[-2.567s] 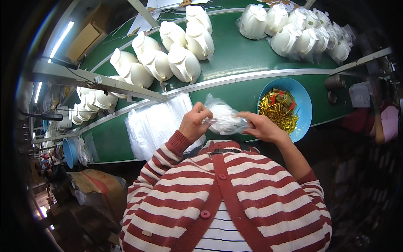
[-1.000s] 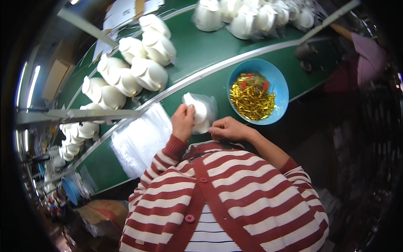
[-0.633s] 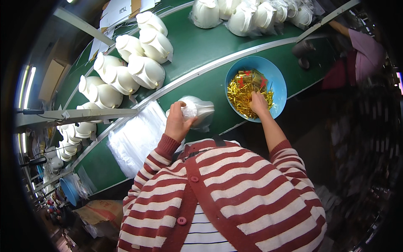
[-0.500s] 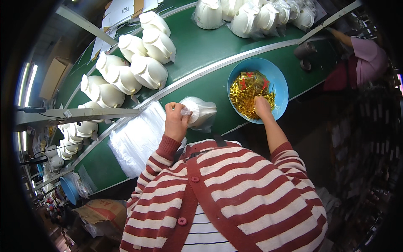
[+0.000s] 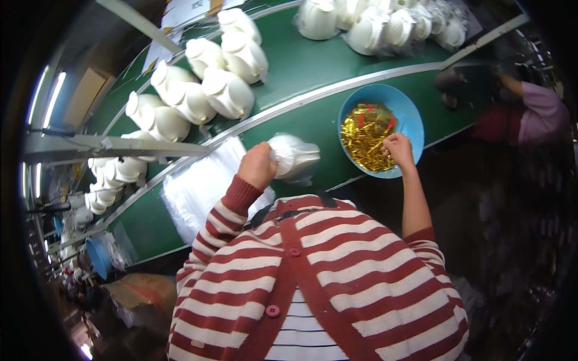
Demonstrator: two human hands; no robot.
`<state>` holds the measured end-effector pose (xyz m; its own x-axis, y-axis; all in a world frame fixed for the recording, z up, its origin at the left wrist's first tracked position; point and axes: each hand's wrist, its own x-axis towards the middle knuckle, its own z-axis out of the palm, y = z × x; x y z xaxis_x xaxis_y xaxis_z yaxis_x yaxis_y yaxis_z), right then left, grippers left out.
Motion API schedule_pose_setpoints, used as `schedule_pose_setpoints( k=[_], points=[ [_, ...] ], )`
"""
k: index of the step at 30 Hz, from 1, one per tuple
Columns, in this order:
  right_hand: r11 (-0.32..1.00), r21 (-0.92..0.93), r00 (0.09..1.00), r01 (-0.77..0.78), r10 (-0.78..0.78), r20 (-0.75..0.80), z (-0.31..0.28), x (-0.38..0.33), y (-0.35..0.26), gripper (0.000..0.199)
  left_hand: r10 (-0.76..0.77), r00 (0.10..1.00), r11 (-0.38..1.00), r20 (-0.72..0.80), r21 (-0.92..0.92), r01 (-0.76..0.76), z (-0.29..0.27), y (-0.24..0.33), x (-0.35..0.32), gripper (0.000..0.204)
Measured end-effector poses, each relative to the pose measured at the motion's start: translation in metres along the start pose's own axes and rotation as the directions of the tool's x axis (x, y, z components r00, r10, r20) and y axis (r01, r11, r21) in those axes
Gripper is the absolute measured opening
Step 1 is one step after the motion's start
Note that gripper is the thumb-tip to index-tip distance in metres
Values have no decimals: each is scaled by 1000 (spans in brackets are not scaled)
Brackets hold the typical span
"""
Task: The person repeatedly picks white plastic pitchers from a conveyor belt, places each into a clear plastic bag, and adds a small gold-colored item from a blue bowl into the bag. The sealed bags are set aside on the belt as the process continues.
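My left hand [image 5: 257, 166] is closed on the gathered mouth of a clear plastic bag [image 5: 276, 155]. Inside the bag lies a white, rounded plastic housing [image 5: 298, 157], on its side on the green bench. Over the right part of a blue bowl [image 5: 411, 123] is my right hand [image 5: 400, 150], its thumb and fingertips pinched together at a gold twist tie. Loose gold twist ties [image 5: 360, 144] fill the bowl, with a bundle of them [image 5: 374, 114] bearing red bands on top. A stack of flat clear bags [image 5: 201, 183] lies beside my left forearm.
Several white housings [image 5: 226, 93] stand beyond the metal rail [image 5: 289, 102] at the left; more, bagged, stand at the far right [image 5: 391, 27]. A metal post [image 5: 120, 147] juts in from the left. A person in pink [image 5: 542, 111] is at the right.
My right hand has risen off the pile of ties toward the bowl's right side. My left fingers have closed further round the bag's neck. The whole view has shifted slightly.
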<state>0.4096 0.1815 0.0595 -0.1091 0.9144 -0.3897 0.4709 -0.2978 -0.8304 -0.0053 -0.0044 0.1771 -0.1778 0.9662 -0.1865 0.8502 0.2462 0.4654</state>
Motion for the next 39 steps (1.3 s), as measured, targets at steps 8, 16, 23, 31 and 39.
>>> schedule_pose_setpoints(
  k=[8,16,23,31,39],
  points=[
    [870,50,831,491,-485,273,133,-76,-155,15,342,933,939,-113,85,-334,-12,-19,-13,24],
    [639,-38,592,768,-687,421,220,-100,-175,12,597,675,802,-434,361,-476,6,-26,-29,30],
    [620,-90,500,779,-530,685,216,-87,-188,20,153,950,928,-271,-292,-233,7,-40,-23,18],
    [325,-19,267,946,-741,616,222,-109,-176,30,-269,842,322,467,-781,535,-9,-68,12,9],
    [671,122,571,731,-700,429,233,-108,-163,18,-270,900,265,341,-873,410,4,-69,-3,15]
  ],
)
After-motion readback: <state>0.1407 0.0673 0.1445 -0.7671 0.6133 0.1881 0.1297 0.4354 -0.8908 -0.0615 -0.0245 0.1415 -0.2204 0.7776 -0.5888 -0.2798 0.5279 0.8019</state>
